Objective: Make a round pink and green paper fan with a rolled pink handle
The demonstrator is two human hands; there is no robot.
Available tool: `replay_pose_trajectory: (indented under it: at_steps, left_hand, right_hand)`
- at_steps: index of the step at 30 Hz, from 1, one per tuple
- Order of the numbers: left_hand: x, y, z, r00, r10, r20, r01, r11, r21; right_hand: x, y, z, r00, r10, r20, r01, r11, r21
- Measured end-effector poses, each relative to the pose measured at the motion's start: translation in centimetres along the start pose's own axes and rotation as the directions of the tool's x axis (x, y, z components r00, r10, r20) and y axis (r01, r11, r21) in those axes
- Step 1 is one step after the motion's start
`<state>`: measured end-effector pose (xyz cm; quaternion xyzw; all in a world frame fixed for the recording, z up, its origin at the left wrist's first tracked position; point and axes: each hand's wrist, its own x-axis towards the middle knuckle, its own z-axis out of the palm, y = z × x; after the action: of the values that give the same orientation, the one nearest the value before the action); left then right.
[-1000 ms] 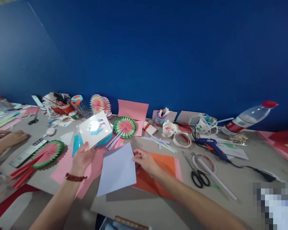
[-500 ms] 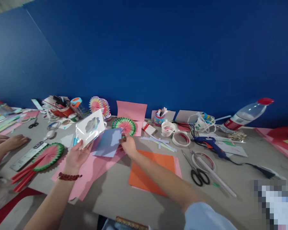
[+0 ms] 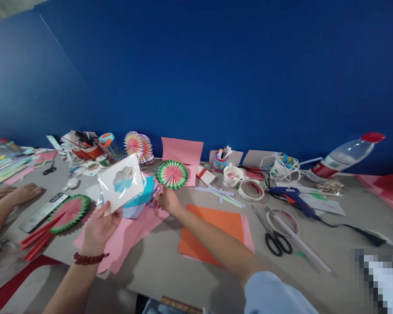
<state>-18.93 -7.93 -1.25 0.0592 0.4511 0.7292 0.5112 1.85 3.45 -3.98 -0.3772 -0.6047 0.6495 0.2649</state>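
Note:
My left hand (image 3: 102, 224), wearing a red beaded bracelet, grips a white card (image 3: 136, 185) with a cloud-shaped cutout, in a clear plastic sleeve. It is raised and tilted over the table. My right hand (image 3: 169, 200) is closed at the right edge of a bright blue paper sheet (image 3: 144, 196), pinching paper there; pinkish-purple edges show by its fingertips. Under the blue sheet shows a lavender sheet (image 3: 132, 212). Pink paper (image 3: 131, 237) lies beneath on the table. Behind my right hand stands a round pleated paper fan (image 3: 171, 173) in green and pink.
Orange paper (image 3: 196, 226) lies under my right forearm. To the right are scissors (image 3: 277, 243), tape rolls (image 3: 250, 190), a blue glue gun (image 3: 294, 200) and a tilted bottle (image 3: 345, 157). On the left are a watermelon-like fan (image 3: 70, 213), a phone (image 3: 44, 212) and another person's hands (image 3: 24, 192).
The lavender sheet has dropped lower, and the bright blue sheet now shows between my hands. My right hand has shifted slightly left. The card stays in my left hand.

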Motion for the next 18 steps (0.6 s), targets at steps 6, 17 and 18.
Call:
replay_pose_trajectory:
  at_steps: [6, 17, 18]
  left_hand:
    - [-2.5, -4.4, 2.4, 0.986, 0.065, 0.156, -0.098, 0.973, 0.208]
    - [-4.0, -10.5, 7.7, 0.841, -0.215, 0.496, -0.133, 0.807, 0.576]
    - [-4.1, -10.8, 7.8, 0.819, -0.237, 0.523, -0.17, 0.769, 0.616]
  right_hand:
    - [-5.7, -0.3, -5.7, 0.999, -0.022, -0.038, 0.027, 0.993, 0.111]
    - [-16.1, -1.4, -15.8, 0.95, -0.234, -0.208, 0.204, 0.967, -0.156]
    - [-16.9, -1.8, -16.2, 0.949, -0.256, -0.183, 0.217, 0.953, -0.211]
